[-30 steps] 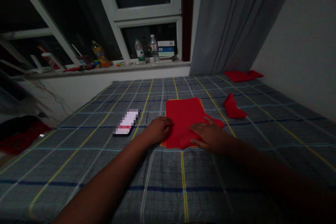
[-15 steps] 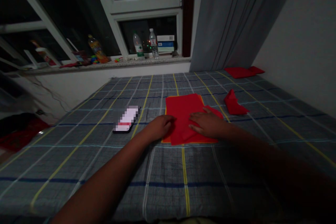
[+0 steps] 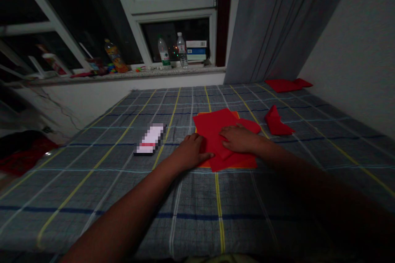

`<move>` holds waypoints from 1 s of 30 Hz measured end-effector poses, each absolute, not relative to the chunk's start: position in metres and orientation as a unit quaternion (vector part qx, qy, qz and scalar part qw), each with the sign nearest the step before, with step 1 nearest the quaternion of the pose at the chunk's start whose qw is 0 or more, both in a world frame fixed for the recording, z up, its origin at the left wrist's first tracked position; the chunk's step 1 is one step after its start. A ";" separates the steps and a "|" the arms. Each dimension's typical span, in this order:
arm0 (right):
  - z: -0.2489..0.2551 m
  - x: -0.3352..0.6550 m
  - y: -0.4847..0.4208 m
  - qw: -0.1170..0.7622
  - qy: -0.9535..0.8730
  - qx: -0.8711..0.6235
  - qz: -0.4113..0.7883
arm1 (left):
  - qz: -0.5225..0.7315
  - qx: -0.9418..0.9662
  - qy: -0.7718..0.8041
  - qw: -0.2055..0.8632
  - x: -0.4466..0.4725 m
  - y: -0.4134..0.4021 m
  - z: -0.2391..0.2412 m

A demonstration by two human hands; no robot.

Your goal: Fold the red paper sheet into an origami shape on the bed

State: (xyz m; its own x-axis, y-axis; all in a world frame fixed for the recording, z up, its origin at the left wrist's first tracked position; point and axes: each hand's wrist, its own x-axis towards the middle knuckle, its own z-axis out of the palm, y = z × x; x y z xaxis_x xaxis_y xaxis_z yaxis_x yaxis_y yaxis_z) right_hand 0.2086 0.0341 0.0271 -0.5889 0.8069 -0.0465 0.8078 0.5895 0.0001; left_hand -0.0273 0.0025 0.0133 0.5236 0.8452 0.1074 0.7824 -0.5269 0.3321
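A sheet of red paper (image 3: pixel 212 122) lies at a slant on a stack of red and orange paper (image 3: pixel 250 162) in front of me. Its right side is folded over, and a red flap (image 3: pixel 250 125) sticks out past the stack beyond my right hand. My left hand (image 3: pixel 191 151) rests on the left edge of the paper, fingers spread and thumb pointing right. My right hand (image 3: pixel 239 137) lies flat over the folded part, fingers stretched to the left. What is under the palms is hidden.
A folded red paper piece (image 3: pixel 276 122) stands to the right, and more red paper (image 3: pixel 284 85) lies at the far right edge. A phone (image 3: pixel 150 139) is on the left of the checked cloth (image 3: pixel 123 197). Bottles (image 3: pixel 182 51) and boxes (image 3: pixel 196 51) stand on the windowsill.
The top red sheet has turned, its lower edge shifting right. My left hand has opened out, its thumb now over the paper. The right hand has moved slightly left and stays flat.
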 end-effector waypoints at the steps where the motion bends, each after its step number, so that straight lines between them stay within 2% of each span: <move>1: 0.026 0.206 0.030 0.014 0.889 0.458 -0.008 | 0.124 0.863 0.475 0.119 -0.027 0.002 0.011; 6: 0.020 0.195 0.009 -0.017 0.891 0.453 0.009 | 0.115 0.866 0.473 0.118 -0.034 0.010 0.002; 17: 0.023 0.204 0.000 0.008 0.914 0.406 -0.021 | 0.057 0.861 0.474 0.178 -0.065 0.033 0.010; 25: 0.032 0.223 0.001 0.054 0.913 0.388 -0.108 | 0.018 0.915 0.397 0.076 -0.068 0.038 0.015; 30: 0.039 0.222 0.000 0.049 0.909 0.394 -0.123 | 0.013 0.933 0.357 0.045 -0.058 0.030 0.018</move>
